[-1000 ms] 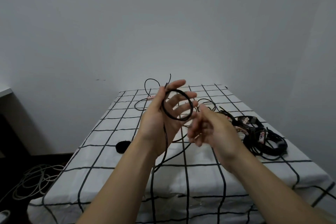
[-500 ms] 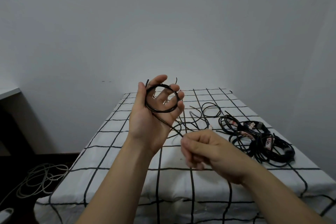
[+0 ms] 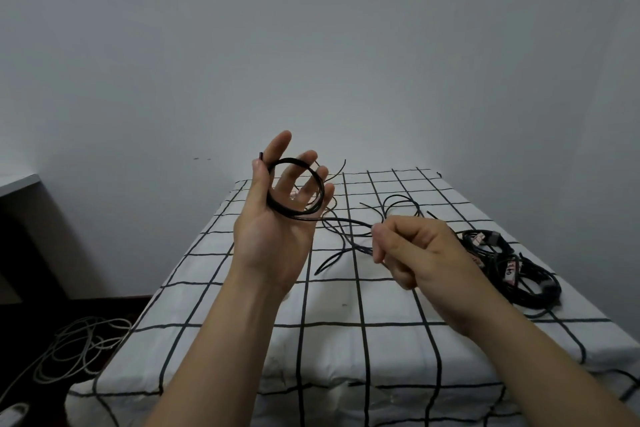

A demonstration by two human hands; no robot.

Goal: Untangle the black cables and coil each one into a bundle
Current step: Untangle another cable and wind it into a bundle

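Cable (image 3: pixel 322 191) — black and thin, wound into a small ring of a few turns. It is held up in the air on the left hand (image 3: pixel 273 232), in front of the far left corner of the checked cloth (image 3: pixel 388 298). One strand leaves the bottom of the ring and runs right to the right hand (image 3: pixel 419 253).

Hard to see:
- The strand's path inside the right fist is hidden.
- Loose strands (image 3: pixel 398 199) lie on the cloth behind the hands; which of them belong to this cable I cannot tell.
- Something pinkish shows behind the left fingers, too small to name.
- The pile (image 3: pixel 519 274) of coiled black cables at the right of the cloth is partly covered by the right hand. Its tags carry marks too small to read.
- Both forearms are cut off by the bottom edge.

Left hand: raised, palm towards the camera, fingers (image 3: pixel 281 146) straight and spread. The ring lies against the palm and the fronts of the fingers. The thumb stands beside the index finger and seems to pin the ring there, and a short cable end (image 3: pixel 260 156) sticks up just beside it.

Right hand: lower, back towards the camera, fingers curled in. Thumb and index pinch the strand at their tips.

Floor, left — a tangle of pale cord (image 3: pixel 76 347).
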